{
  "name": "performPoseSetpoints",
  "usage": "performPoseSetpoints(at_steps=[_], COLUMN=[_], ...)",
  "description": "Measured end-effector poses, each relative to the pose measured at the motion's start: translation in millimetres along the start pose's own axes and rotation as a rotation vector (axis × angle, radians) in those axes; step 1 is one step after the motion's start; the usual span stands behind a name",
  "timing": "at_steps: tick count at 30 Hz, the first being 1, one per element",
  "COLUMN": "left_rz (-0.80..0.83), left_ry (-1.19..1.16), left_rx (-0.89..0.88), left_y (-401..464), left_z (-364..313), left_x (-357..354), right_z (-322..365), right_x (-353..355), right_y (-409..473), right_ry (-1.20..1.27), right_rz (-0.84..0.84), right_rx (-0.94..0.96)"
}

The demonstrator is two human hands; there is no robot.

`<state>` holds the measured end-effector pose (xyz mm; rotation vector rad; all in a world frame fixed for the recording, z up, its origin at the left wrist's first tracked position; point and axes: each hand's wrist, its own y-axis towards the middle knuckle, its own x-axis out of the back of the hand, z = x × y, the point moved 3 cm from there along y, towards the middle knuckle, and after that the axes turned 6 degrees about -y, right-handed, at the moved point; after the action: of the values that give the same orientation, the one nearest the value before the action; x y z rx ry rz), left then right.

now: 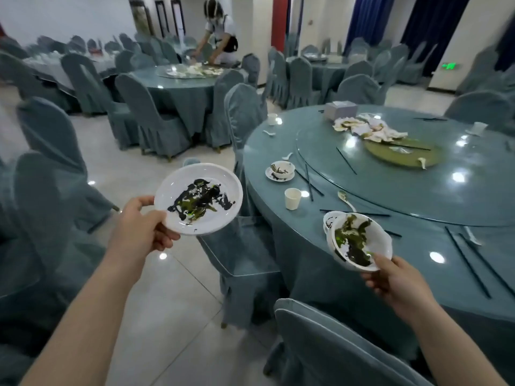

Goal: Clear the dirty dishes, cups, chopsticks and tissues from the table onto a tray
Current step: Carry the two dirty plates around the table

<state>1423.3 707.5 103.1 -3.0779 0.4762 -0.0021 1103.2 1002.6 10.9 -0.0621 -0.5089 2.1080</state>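
Meanwhile, left hand (pixel 140 227) gripping plate (pixel 198 198), right hand (pixel 397 278) gripping bowls (pixel 359 240), chair (pixel 245 246) between

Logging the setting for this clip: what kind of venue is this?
Most likely a restaurant banquet hall: several large round tables with glass turntables, rows of matching covered chairs, and used dishes like the dirty plate being cleared.

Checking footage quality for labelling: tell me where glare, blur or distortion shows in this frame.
Head view: ceiling lights glare as white spots on the glossy table; wide-angle bending curves the chairs at the edges; the far room is soft, while the plate stays sharp.
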Motion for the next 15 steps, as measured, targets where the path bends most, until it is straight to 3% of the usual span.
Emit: performPoseSetpoints(at_steps=[7, 15], left_rz=[0.162, 0.264], left_ry=[-0.031, 0.011], left_rx=[0.051, 0.113], left_y=[97.6, 193.9], left_z=[12.4, 41.9], left_x=[-32.4, -88.2], right_z=[-14.8, -12.2], right_x=[-20.6, -44.1], right_y=[31.1, 137.2], right_ry=[0.119, 0.137], right_rz=[-0.259, -0.474], right_rx=[-0.132, -0.201])
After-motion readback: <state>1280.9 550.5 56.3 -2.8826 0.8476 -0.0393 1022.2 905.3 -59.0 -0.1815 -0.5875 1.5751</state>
